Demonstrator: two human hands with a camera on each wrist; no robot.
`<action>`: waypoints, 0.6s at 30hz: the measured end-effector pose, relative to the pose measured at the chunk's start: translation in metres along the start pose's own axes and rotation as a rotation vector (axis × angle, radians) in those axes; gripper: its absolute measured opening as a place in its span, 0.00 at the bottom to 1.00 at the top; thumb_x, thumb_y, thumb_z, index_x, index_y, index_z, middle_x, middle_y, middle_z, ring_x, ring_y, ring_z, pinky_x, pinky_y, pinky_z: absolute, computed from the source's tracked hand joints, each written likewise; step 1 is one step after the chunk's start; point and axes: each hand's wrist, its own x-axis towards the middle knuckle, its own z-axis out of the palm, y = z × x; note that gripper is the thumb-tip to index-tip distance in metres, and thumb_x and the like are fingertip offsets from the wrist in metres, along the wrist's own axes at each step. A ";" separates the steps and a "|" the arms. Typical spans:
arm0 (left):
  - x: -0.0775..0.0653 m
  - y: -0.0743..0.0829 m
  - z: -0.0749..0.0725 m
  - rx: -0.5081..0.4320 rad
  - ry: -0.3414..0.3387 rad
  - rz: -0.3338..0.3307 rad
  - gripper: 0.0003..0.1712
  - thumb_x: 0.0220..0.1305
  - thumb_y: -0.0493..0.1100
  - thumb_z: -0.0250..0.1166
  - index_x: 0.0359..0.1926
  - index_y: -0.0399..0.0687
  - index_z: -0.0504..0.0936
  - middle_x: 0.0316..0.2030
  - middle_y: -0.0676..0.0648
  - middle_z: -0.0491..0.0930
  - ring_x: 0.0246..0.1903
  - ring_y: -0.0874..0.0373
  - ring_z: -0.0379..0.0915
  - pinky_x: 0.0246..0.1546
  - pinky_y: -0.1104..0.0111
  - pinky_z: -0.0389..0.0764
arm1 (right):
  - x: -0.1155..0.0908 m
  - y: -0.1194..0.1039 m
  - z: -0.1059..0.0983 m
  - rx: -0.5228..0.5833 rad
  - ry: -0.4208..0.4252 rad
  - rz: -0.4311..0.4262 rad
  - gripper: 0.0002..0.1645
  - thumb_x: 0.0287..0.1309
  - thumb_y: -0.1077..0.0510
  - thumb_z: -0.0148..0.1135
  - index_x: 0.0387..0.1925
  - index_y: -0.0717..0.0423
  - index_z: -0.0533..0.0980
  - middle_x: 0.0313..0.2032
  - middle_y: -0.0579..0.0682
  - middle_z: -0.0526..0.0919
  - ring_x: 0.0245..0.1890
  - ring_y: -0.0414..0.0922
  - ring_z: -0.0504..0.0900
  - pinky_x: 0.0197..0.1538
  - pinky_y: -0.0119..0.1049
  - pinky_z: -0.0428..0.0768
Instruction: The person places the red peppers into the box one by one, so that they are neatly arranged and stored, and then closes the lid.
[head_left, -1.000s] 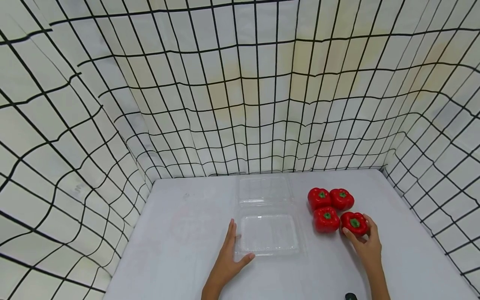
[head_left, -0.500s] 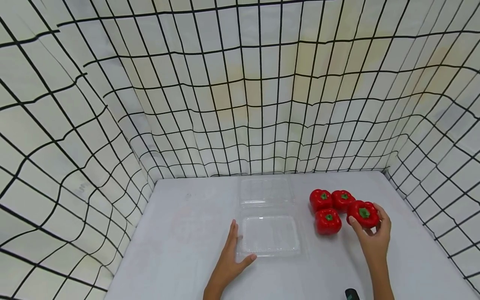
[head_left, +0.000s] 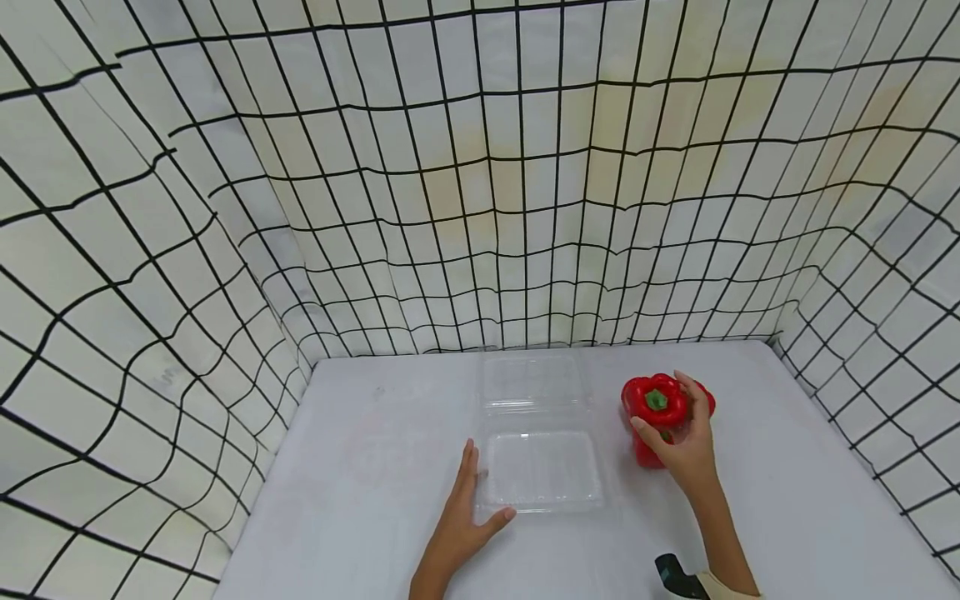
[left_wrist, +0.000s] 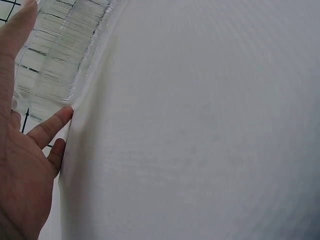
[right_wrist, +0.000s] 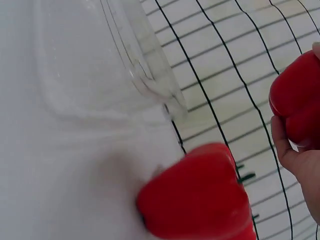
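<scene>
My right hand point(head_left: 688, 446) grips a red bell pepper point(head_left: 647, 398) with a green stem, thumb on one side and fingers on the other. It is held up over the other red peppers, partly covering them in the head view. Below it, one pepper point(right_wrist: 197, 195) sits on the table in the right wrist view. My left hand point(head_left: 459, 517) lies at the left side of a clear plastic clamshell container point(head_left: 543, 471), fingers straight and thumb spread along its near edge. In the left wrist view, fingertips point(left_wrist: 65, 112) are right at the container's rim.
The container's lid point(head_left: 532, 381) lies folded back toward the rear of the white table point(head_left: 375, 467). A white wall with a black grid net point(head_left: 525, 167) surrounds the back and sides. A dark wrist device point(head_left: 675, 575) shows on the right forearm.
My right hand has lifted the pepper from the table and carried it left, over the other peppers. My left hand has stayed beside the container.
</scene>
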 end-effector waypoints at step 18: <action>0.002 -0.001 0.002 0.023 -0.007 -0.025 0.61 0.55 0.61 0.70 0.78 0.49 0.43 0.79 0.49 0.38 0.67 0.43 0.66 0.65 0.42 0.68 | -0.012 0.019 0.077 -0.315 -0.332 0.042 0.57 0.37 0.60 0.80 0.68 0.57 0.58 0.63 0.58 0.71 0.65 0.59 0.69 0.54 0.57 0.81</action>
